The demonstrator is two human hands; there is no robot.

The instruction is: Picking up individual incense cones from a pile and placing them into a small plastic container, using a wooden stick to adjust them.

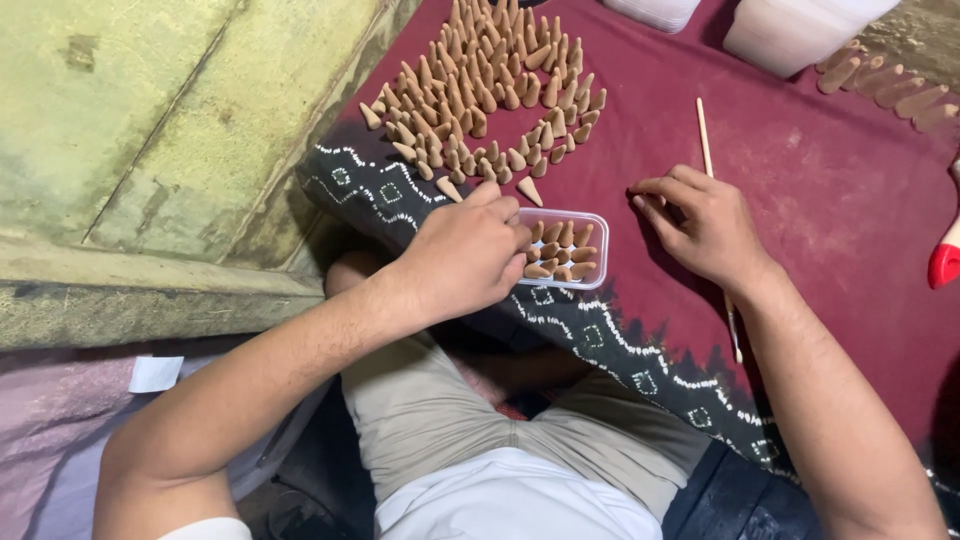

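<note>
My left hand (468, 255) rests on the left side of a small clear plastic box (592, 281) that holds several tan cones (560, 250), fingers curled over its edge. My right hand (700, 222) lies on the maroon cloth (800, 200) just right of the box, fingers bent with tips touching the cloth, nothing visible in it. A large spread of tan cones (490, 85) lies on the cloth beyond both hands. One loose cone (529, 190) sits just behind the box.
A thin wooden stick (704, 135) runs under my right hand. White containers (790, 30) stand at the far edge, more cones (885, 80) beside them. A red and white object (945, 255) is at the right edge. A greenish wall (150, 120) is at left.
</note>
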